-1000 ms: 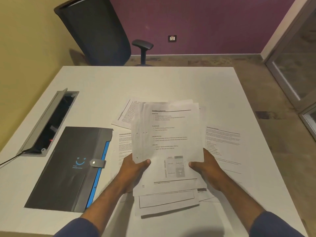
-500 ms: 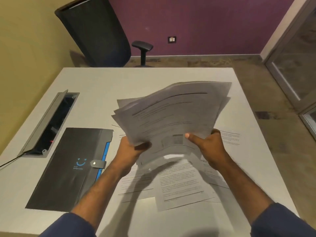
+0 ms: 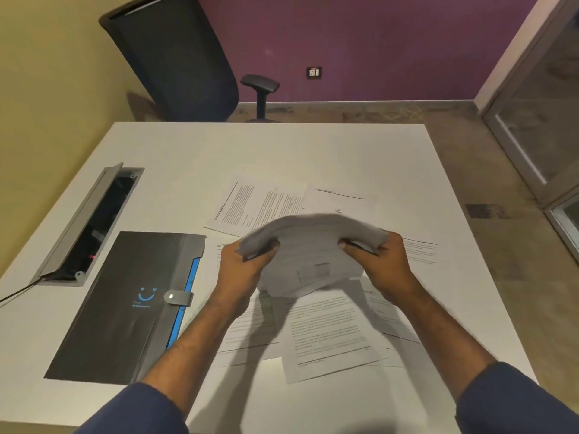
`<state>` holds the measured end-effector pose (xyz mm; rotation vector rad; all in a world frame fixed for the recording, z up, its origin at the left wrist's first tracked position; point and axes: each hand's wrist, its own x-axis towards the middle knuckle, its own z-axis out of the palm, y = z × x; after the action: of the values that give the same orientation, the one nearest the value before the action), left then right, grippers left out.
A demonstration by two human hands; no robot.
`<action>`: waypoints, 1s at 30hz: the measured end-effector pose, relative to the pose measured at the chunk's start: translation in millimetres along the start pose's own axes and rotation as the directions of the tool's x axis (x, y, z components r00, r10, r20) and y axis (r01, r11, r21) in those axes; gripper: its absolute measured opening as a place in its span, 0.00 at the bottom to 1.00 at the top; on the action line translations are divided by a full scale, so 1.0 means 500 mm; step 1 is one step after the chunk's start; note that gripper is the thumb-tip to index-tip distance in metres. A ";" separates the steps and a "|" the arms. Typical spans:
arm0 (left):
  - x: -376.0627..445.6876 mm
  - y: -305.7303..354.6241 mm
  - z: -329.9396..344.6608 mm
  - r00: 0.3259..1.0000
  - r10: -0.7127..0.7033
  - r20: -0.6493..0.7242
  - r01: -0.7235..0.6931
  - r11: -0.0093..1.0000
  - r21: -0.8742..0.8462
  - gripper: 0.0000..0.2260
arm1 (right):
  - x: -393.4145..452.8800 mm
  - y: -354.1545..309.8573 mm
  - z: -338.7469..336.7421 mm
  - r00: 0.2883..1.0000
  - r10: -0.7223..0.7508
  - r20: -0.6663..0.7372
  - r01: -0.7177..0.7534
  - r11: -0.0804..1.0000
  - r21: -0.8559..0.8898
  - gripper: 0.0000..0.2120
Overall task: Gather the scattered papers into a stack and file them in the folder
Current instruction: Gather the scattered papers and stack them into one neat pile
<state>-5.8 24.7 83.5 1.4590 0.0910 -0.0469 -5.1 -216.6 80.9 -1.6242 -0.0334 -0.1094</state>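
Both hands, left [image 3: 242, 264] and right [image 3: 380, 264], pinched the stack [image 3: 313, 245] by its side edges, thumbs on top, and held it bowed above the table [image 3: 282, 151], probably to square it (motion blurs it). Loose sheets [image 3: 326, 333] lay beneath; the folder [image 3: 125, 308] lay clasped to the left.

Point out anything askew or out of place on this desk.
Loose sheets lie fanned at odd angles on the table, not yet in the bundle that the left hand and right hand grip. The folder is clasped shut.
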 end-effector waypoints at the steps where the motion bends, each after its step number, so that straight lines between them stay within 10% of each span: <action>1: -0.002 0.004 0.006 0.999 0.045 -0.022 -0.046 0.999 -0.019 0.15 | -0.001 -0.005 0.006 0.999 -0.026 -0.038 0.026 1.000 0.003 0.11; 8: -0.017 0.019 0.038 0.985 0.164 -0.048 -0.169 0.979 -0.114 0.13 | -0.031 -0.020 0.051 0.980 -0.108 -0.168 0.130 0.984 0.122 0.17; 19: -0.018 -0.056 0.000 0.993 -0.092 -0.076 0.095 0.995 0.039 0.11 | -0.024 0.062 0.024 0.968 0.251 -0.031 -0.249 0.967 0.047 0.12; 30: -0.045 -0.103 0.007 0.991 -0.128 -0.044 0.127 0.991 -0.036 0.10 | -0.063 0.092 0.041 0.952 0.281 -0.119 -0.267 0.956 0.119 0.10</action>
<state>-32.4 14.7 34.7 1.4204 0.2220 -0.1156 -31.1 -197.1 31.4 -1.5006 0.2869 -0.0025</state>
